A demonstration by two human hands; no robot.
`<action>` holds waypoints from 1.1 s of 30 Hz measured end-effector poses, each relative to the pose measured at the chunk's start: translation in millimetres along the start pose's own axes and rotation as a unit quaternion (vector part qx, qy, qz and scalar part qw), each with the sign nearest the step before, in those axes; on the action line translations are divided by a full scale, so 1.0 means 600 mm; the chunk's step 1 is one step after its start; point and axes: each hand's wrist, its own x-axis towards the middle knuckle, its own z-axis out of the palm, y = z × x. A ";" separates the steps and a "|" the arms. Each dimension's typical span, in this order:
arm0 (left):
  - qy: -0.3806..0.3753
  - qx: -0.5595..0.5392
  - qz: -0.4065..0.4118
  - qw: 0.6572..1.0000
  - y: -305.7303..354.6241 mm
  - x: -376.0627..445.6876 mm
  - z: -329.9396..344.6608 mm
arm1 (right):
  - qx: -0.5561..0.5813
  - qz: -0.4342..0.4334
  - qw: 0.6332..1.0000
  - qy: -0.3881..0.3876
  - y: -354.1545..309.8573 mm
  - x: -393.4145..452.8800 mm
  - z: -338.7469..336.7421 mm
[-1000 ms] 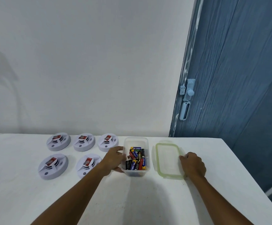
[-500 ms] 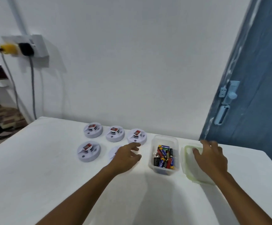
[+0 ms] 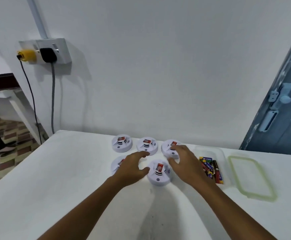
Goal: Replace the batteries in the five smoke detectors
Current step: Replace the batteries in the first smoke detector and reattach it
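Head view, my left hand (image 3: pixel 131 168): fingers spread and loosely bent, holding nothing. It hangs just left of the near detector (image 3: pixel 159 172), thumb close to its rim; I cannot tell whether it touches. It partly covers the front-left detector (image 3: pixel 115 164).

Head view, my right hand (image 3: pixel 184 163): also apart and empty, fingers arched over the ground between the near detector and the back-right detector (image 3: pixel 169 148), whose near edge it hides.

Why both hands flank one unit: I judge that I mean to take the near detector from two sides, one hand to steady the body while the other works on it.

Smoke detectors: five on the white table (image 3: pixel 71 170), three in a back row, including the back-left detector (image 3: pixel 121 142) and the back-middle detector (image 3: pixel 146 145), and two in front. All lie back-up with a red-labelled battery showing, so none looks changed yet.

Battery tub (image 3: pixel 220 153): clear, open, just right of my right hand, with the loose batteries (image 3: pixel 211 168) inside, near enough to reach without shifting.

Lid (image 3: pixel 250 177): laid flat to the right of the tub, out of the working space.
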 end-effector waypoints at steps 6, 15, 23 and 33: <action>-0.077 0.002 0.070 0.995 0.002 0.022 0.038 | 0.030 0.069 0.997 0.013 -0.003 -0.010 0.052; -0.109 0.208 0.074 0.969 0.010 0.050 0.138 | 0.106 0.124 0.983 0.079 0.017 -0.038 0.058; -0.051 -0.349 -0.084 0.932 0.046 0.074 0.093 | 0.220 0.117 0.959 0.137 0.012 -0.020 0.022; -0.111 -0.785 -0.170 0.586 0.069 0.083 0.063 | 0.258 0.104 0.959 0.055 -0.023 0.013 0.009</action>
